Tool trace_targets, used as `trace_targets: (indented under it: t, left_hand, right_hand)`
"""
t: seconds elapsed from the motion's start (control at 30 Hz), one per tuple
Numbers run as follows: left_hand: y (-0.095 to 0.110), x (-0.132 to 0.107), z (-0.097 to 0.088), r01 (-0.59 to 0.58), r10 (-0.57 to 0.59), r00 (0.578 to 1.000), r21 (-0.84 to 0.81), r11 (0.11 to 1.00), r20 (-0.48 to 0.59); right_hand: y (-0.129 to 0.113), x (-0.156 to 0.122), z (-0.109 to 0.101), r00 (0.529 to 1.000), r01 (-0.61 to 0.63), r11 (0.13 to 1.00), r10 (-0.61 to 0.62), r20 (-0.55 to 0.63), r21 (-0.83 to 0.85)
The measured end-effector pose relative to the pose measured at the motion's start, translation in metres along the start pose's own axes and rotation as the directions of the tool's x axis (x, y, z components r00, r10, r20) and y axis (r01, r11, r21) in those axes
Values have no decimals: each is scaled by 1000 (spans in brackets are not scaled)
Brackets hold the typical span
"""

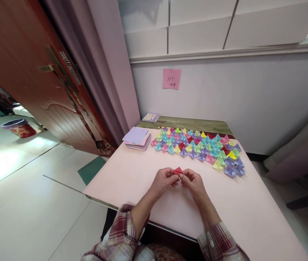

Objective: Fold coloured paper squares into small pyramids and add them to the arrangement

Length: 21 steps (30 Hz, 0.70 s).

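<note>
A small piece of red folded origami paper (178, 170) is pinched between both hands above the near middle of the table (132, 170). My left hand (165, 181) grips its left side with thumb and fingers, and my right hand (192, 181) grips its right side. The thumbs almost meet at the paper's lower edge, covering part of it. Beyond the hands, several rows of folded paper pieces (194, 145) in purple, blue, green, yellow, pink and red spread over the table. Left of them lies a stack of square paper sheets (136, 136), a lilac one on top.
A patterned pack (151, 117) lies at the table's far left corner. On the wall behind hangs a pink note (171, 79). To the left are a purple curtain (110, 65), a brown door (34, 54), a red bin (20, 128) and a green sheet (91, 170) on the floor.
</note>
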State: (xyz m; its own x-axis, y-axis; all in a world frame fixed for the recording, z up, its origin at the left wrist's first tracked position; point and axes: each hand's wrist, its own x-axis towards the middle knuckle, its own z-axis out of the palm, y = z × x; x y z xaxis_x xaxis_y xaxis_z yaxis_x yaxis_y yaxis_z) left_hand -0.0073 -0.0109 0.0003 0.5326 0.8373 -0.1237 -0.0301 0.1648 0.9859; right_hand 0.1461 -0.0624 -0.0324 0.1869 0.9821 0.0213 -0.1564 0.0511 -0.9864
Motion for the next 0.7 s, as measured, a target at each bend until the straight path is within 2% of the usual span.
trace_targets:
  t: [0.3,0.43,0.5,0.7]
  left_hand:
    - [-2,0,4,-18,18,1000,-2,1000,-16]
    - [2,0,3,-5,5,995,-2,1000,95]
    - [5,-1,3,-5,3,993,15,1000,118]
    - [4,1,8,-31,29,999,65,997,25]
  right_hand:
    - [3,0,-1,999,43,999,-44,10,27]
    - [3,0,-2,999,34,998,-35,5,44]
    - [2,-1,-2,999,31,997,-33,34,67]
    - [-2,-1,0,995,48,994,-56,82,96]
